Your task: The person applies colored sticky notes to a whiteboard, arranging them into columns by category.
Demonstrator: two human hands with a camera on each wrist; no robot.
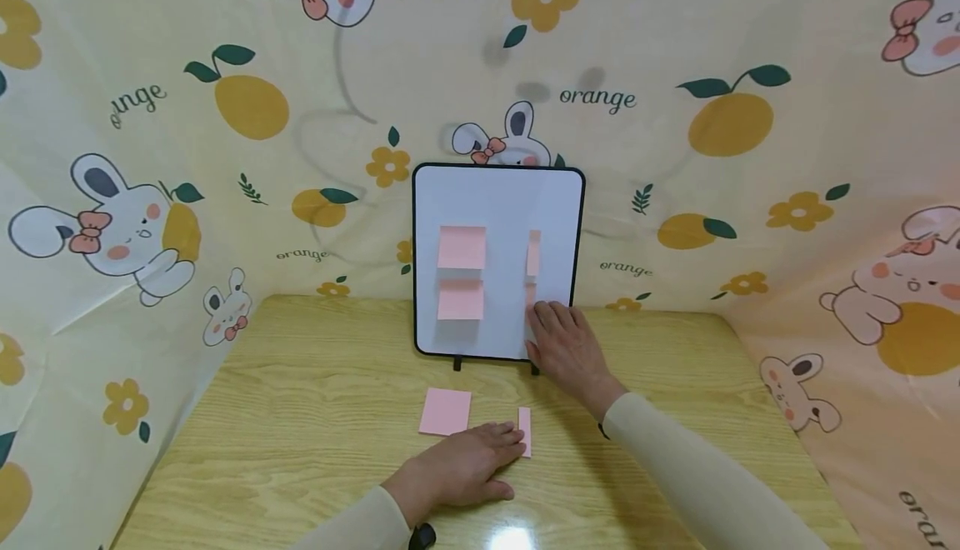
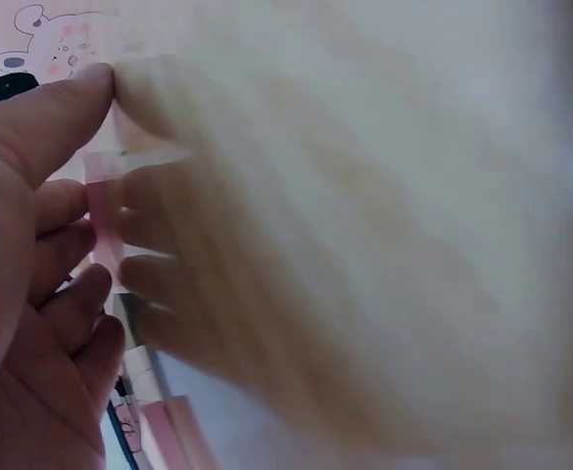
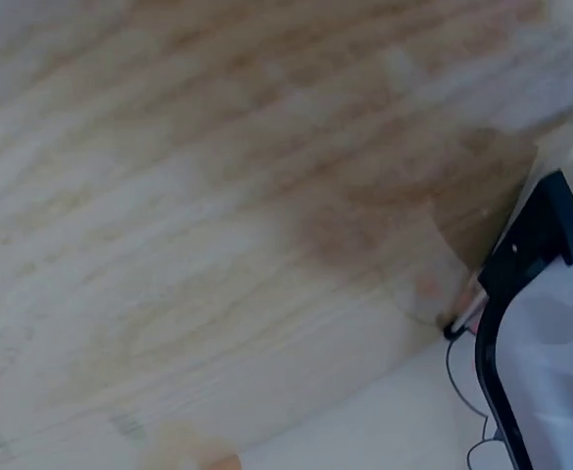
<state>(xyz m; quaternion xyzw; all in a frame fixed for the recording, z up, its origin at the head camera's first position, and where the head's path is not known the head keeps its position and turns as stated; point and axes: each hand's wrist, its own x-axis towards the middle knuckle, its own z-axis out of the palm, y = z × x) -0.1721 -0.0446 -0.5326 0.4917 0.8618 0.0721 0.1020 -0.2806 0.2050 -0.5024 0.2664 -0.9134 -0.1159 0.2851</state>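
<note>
A small whiteboard (image 1: 504, 200) with a black frame stands on the table. On its left side two square pink sticky notes, an upper one (image 1: 462, 247) and a lower one (image 1: 461, 300), hang one above the other. A narrow pink strip (image 1: 533, 254) is on the right side. Below it my right hand (image 1: 566, 350) presses its fingertips against a second narrow strip (image 1: 530, 292), partly covered. My left hand (image 1: 468, 465) lies palm down, fingertips touching a narrow pink sticky pad (image 1: 525, 421) on the table; the pad (image 2: 100, 186) shows beyond the fingers in the left wrist view.
A square pink sticky pad (image 1: 446, 411) lies on the wooden table (image 1: 300, 417) before the board. Black feet (image 1: 457, 363) support the board; one foot (image 3: 536, 240) shows in the right wrist view. A patterned cloth (image 1: 637, 25) surrounds the table.
</note>
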